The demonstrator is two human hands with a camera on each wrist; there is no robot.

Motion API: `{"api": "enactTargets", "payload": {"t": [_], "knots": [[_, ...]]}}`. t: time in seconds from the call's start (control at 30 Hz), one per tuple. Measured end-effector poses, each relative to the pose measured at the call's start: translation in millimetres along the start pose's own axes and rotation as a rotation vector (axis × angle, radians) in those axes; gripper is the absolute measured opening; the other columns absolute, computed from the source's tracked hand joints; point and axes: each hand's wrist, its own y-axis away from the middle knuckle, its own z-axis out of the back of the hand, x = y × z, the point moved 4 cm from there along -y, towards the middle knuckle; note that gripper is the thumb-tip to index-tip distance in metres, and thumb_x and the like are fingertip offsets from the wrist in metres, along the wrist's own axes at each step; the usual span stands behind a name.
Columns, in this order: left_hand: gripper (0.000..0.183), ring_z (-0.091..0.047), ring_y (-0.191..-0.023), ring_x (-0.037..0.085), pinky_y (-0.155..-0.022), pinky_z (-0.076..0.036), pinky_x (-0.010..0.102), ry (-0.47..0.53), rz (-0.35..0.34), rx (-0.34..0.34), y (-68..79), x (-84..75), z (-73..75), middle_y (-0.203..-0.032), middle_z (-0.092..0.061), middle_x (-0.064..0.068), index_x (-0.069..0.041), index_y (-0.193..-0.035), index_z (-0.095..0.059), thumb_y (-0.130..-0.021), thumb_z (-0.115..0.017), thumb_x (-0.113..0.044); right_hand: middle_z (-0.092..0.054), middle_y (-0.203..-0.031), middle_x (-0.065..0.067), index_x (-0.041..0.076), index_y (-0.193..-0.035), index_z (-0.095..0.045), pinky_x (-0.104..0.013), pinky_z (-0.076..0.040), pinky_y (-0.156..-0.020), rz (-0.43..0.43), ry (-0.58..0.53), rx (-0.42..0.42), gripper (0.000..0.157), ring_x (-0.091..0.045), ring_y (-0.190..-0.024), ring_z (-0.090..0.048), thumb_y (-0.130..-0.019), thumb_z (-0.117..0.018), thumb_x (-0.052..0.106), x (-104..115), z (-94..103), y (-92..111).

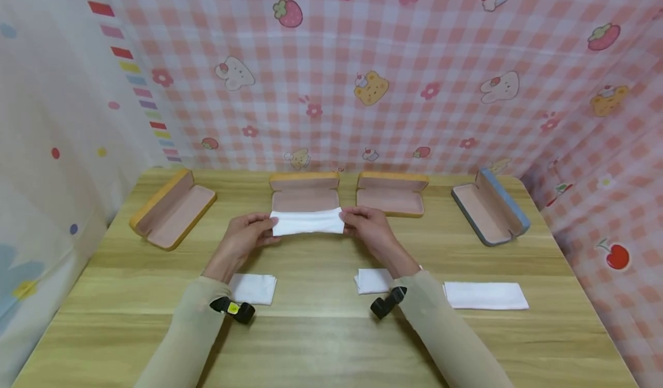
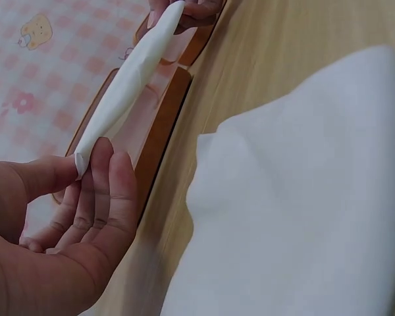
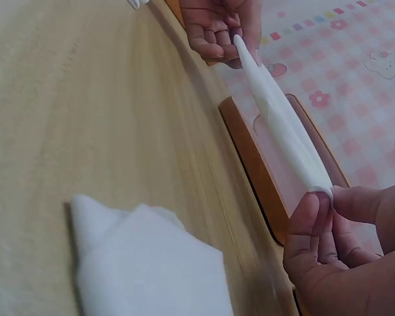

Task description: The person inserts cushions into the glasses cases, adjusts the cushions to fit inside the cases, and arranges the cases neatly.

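Observation:
Between both hands a folded white cloth (image 1: 307, 222) is stretched level, just in front of an open yellow glasses case (image 1: 304, 197) with a pink lining. My left hand (image 1: 247, 234) pinches the cloth's left end between thumb and fingers. At the other end my right hand (image 1: 369, 227) pinches it the same way. In the left wrist view the cloth (image 2: 128, 82) is seen edge-on over the case, its end held between thumb and fingertips. The cloth overlaps the case's front edge in the head view.
Further open cases stand along the back: a yellow one (image 1: 178, 215) at left, another yellow one (image 1: 391, 201) right of centre, a blue one (image 1: 487, 212) at right. Folded white cloths lie nearer: one (image 1: 255, 289) by the left wrist, one (image 1: 372, 281) by the right, one (image 1: 486, 295) farther right.

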Motion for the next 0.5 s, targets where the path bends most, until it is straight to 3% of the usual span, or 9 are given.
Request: {"api": "enactTargets", "payload": {"t": [0.33, 0.5], "knots": [[0.033, -0.067, -0.085, 0.012, -0.089, -0.063, 0.032, -0.046, 0.004, -0.006, -12.5, -6.9, -0.7, -0.1, -0.064, 0.002, 0.004, -0.125, -0.062, -0.1, -0.068, -0.017, -0.072, -0.104, -0.009, -0.002, -0.118, -0.071, -0.024, -0.061, -0.076, 0.04, 0.026, -0.035, 0.025, -0.012, -0.078, -0.067, -0.097, -0.071, 0.012, 7.1, -0.4, -11.9], [0.034, -0.069, -0.082, 0.011, -0.087, -0.063, 0.03, -0.045, -0.002, -0.006, -20.9, -11.4, -0.5, -0.098, -0.064, 0.0, 0.005, -0.127, -0.06, -0.101, -0.066, -0.015, -0.072, -0.105, -0.011, 0.0, -0.114, -0.074, -0.027, -0.062, -0.076, 0.109, 0.074, -0.045, 0.021, -0.012, -0.078, -0.068, -0.097, -0.072, 0.013, 11.3, -1.2, -19.4]]}}
